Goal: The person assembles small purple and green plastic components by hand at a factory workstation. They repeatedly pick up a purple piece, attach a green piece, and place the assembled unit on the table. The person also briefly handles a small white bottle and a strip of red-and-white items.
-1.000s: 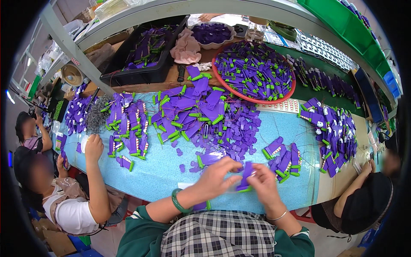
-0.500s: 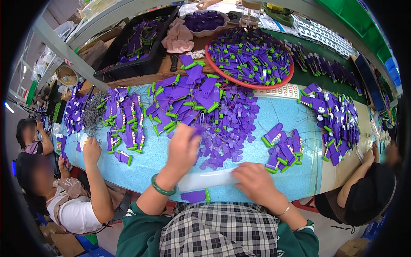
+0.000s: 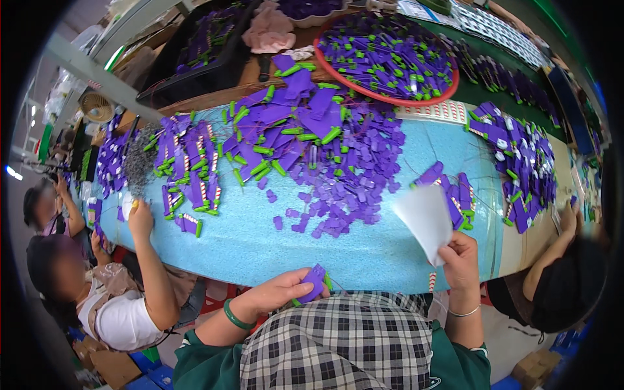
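Observation:
Near the table's front edge, my left hand [image 3: 286,290] grips a flat purple plastic part with a green end [image 3: 313,285], held low in front of the checked apron. My right hand [image 3: 460,259] is raised at the right, pinching the lower corner of a white, slightly curled sheet [image 3: 426,221]. The sheet hides part of a small pile of purple-and-green parts [image 3: 462,195] behind it. A short red-and-white striped strip [image 3: 432,281] shows at the table edge, left of my right wrist. Ahead of my hands spreads a heap of small purple pieces [image 3: 354,182].
Beyond the heap lie larger purple-and-green parts [image 3: 299,123]. A red round basket [image 3: 390,97] of similar parts and a black tray [image 3: 195,91] stand at the back. Co-workers sit left [image 3: 117,312] and right [image 3: 559,286]. Striped label sheets [image 3: 432,112] lie below the basket.
My left hand has drawn back from the heap to the front edge and now holds the purple-and-green part. My right hand has lifted the white sheet off the table, up and rightward.

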`<state>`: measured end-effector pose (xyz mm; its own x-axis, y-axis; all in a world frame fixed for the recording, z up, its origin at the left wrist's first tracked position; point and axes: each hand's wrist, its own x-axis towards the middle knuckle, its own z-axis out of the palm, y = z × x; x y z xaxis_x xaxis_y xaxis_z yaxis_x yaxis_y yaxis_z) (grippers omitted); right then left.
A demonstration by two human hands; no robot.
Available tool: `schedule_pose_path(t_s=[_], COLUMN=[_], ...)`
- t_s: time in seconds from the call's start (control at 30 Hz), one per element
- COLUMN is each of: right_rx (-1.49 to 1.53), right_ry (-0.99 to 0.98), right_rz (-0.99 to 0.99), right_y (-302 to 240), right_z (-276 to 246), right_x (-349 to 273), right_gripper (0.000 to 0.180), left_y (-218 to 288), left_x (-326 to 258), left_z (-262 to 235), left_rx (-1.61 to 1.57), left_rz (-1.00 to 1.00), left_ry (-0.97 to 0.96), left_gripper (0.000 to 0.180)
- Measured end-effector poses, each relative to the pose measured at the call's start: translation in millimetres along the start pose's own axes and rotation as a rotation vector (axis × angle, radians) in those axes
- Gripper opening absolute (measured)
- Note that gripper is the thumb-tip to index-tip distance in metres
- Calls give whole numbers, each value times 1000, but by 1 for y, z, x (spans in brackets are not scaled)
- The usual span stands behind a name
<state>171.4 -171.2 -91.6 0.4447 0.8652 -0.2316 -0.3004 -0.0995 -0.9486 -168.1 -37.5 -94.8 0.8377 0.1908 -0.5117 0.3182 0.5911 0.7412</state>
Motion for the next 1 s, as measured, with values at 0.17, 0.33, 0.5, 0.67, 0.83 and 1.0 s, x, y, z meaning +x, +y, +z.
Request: schedule_pose_path(t_s=[0.17, 0.33, 0.5, 0.67, 0.83, 1.0], right_rx=[100, 163, 180, -997, -267, -654], right_ry=[-220, 174, 525, 239, -416, -579], right_rz=[205, 602, 893, 872, 500, -162], right_y=[25, 123, 229, 237, 28, -121], right_z=[-122, -226, -239, -187, -138, -65], right_x=[-83, -224, -337, -288, -119, 24], right_gripper=[12, 12, 22, 37, 31, 19], left_y=[22, 59, 66, 62, 73, 92], left_x=[4, 10, 16, 33, 51, 48], left_z=[-12, -54, -50, -53, -76, -53], left_rx=[389, 492, 290, 351, 319, -100], left_rz=[110, 234, 302, 222, 487, 806], left_ry=[66, 265, 269, 259, 603, 678], left_gripper=[34, 30, 34, 39, 21, 25])
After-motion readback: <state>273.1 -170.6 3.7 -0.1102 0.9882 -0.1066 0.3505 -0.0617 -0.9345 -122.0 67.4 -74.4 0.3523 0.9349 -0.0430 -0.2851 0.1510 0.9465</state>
